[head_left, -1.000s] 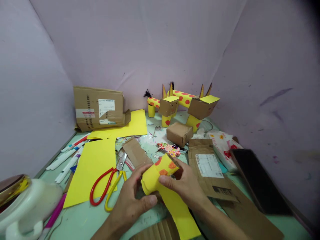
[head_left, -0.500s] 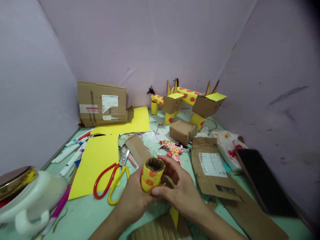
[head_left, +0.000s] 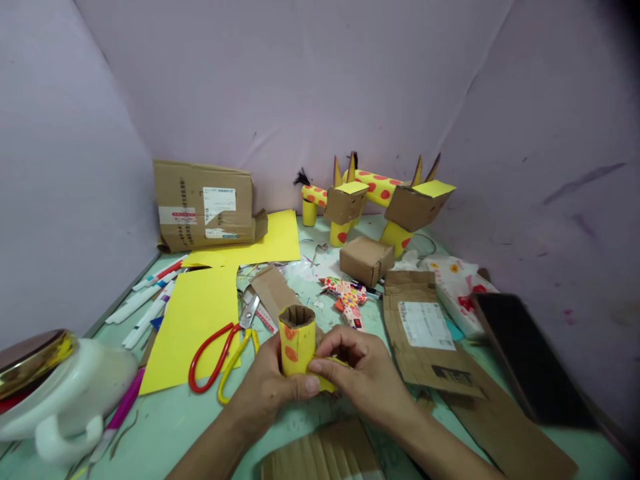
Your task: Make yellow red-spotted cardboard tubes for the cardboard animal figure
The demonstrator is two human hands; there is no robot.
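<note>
My left hand (head_left: 264, 381) is wrapped around a yellow cardboard tube (head_left: 299, 341) with orange spots. The tube stands upright, and its open brown top faces me. At its lower right side, my right hand (head_left: 367, 368) pinches a yellow paper piece (head_left: 328, 385); the fingers partly cover where it meets the tube. Scissors (head_left: 247, 327) with one red and one yellow handle lie just left of my left hand. Below both hands is a piece of corrugated cardboard (head_left: 323, 457).
Yellow sheets (head_left: 193, 333) and markers (head_left: 150, 300) lie left, near a white mug (head_left: 100, 380). Spotted cardboard animals (head_left: 345, 203) stand at the back beside a small brown box (head_left: 367, 260). A flattened package (head_left: 425, 333) and a dark phone (head_left: 530, 360) are on the right.
The tube has shifted slightly left and turned more upright. My right fingers have moved from around its far side to a pinch on the yellow paper at its lower right.
</note>
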